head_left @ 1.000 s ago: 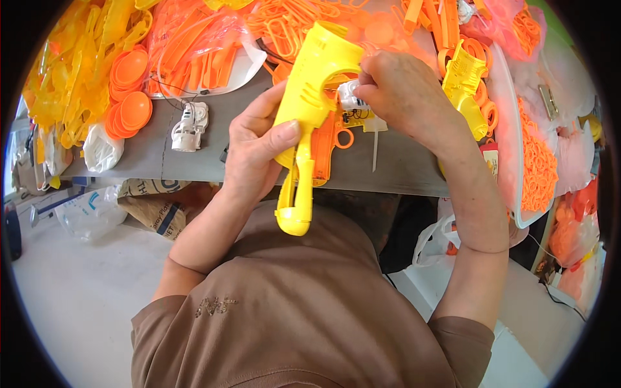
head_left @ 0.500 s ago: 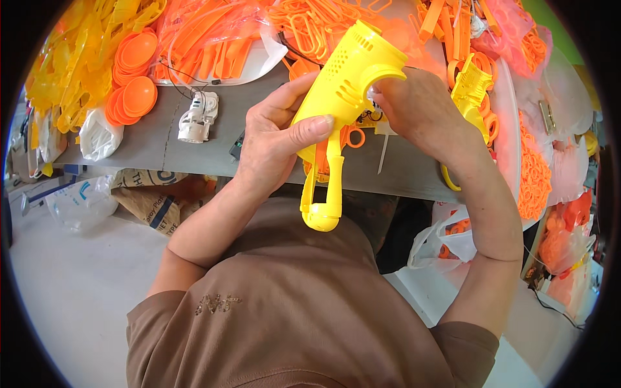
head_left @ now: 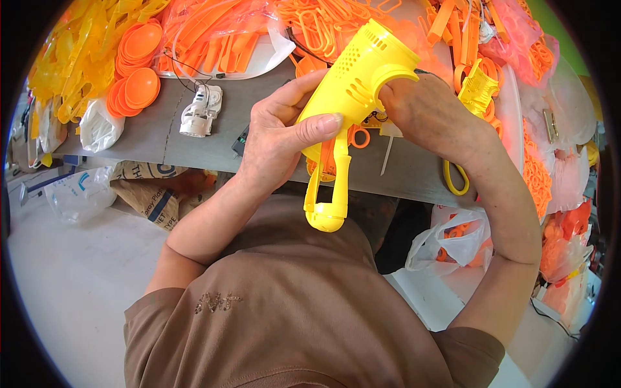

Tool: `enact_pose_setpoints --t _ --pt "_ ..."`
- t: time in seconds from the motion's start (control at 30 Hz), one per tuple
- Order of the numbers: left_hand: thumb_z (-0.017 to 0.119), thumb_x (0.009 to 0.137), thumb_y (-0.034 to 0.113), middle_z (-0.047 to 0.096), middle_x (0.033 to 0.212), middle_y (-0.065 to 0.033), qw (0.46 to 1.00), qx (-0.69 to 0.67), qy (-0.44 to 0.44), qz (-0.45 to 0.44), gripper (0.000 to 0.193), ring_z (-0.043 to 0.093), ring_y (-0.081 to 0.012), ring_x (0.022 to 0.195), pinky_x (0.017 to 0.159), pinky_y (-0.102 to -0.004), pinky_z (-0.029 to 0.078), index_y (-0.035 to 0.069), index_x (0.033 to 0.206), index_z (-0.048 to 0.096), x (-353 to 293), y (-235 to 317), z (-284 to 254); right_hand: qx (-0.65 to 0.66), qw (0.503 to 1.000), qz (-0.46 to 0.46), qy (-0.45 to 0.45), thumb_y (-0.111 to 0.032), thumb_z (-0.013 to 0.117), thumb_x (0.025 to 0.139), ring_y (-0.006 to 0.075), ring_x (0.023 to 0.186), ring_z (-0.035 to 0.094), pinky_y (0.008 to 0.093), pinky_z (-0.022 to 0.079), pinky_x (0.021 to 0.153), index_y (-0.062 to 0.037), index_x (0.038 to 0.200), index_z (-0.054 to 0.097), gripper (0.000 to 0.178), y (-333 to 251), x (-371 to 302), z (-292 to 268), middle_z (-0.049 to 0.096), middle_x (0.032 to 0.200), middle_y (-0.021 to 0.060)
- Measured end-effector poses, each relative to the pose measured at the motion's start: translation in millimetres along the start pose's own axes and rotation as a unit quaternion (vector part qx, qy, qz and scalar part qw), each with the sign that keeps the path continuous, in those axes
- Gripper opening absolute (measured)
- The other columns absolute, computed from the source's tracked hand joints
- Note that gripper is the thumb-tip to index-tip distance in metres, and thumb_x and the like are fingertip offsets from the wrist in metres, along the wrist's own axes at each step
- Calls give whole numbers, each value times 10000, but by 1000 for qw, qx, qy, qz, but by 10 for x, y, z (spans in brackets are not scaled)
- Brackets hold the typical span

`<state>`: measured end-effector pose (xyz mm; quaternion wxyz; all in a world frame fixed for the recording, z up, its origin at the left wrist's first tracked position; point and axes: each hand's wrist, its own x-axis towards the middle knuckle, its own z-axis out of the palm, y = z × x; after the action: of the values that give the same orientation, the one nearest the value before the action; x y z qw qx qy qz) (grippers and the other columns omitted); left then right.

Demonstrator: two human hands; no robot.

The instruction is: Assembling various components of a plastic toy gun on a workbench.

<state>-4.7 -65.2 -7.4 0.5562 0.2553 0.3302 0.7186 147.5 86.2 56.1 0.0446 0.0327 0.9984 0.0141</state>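
A yellow plastic housing [head_left: 346,81] with vent holes, a round side opening and a handle leans over the table's front edge. My left hand [head_left: 278,132] grips its body, thumb across the front and fingers behind. At the side opening is my right hand [head_left: 430,113], fingers curled inward. Their tips, and whatever they hold, are hidden behind the opening's rim. Below that hand lies a yellow loop-shaped handle [head_left: 447,179]. Left of my left hand rests a white mechanism [head_left: 201,111] with thin dark wires. Orange parts show just behind the housing's handle.
Orange discs [head_left: 141,88] are stacked at the left beside yellow parts [head_left: 77,61]. Orange strips [head_left: 207,39] and frames cover the back. A yellow half-shell [head_left: 479,89] lies right of my right hand. Orange links [head_left: 535,171] fill the right side; a white bag [head_left: 424,249] hangs below the table.
The housing has shifted slightly to the right with my left hand. My right hand and forearm have moved right and a little down, staying at the side opening.
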Motion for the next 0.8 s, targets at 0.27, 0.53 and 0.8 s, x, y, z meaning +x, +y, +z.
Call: enact_pose_setpoints --t 0.27,0.53,0.8 --pt "758 769 103 615 1148 -174 1000 -4 12 1 635 620 -208 1007 901 -321 490 -90 1293 456 -10 -16 9 -66 995 -74 23 -120 650 744 286 748 619 374 505 634 -5 871 523 213 33 -65 62 564 794 110" --pt "754 773 109 615 1153 -171 1000 11 0 2 637 618 -204 1015 901 -317 490 -87 1298 452 -4 -15 -9 -31 999 -42 7 -159 699 726 294 786 608 371 510 649 6 916 527 305 29 -74 133 558 841 120" --pt "681 831 207 535 1276 -188 997 72 -20 -8 654 563 -309 1145 1027 -486 409 -76 1345 393 6 49 20 44 997 1 68 -20 586 790 300 792 599 375 497 634 -11 944 530 165 140 -103 216 548 845 117"
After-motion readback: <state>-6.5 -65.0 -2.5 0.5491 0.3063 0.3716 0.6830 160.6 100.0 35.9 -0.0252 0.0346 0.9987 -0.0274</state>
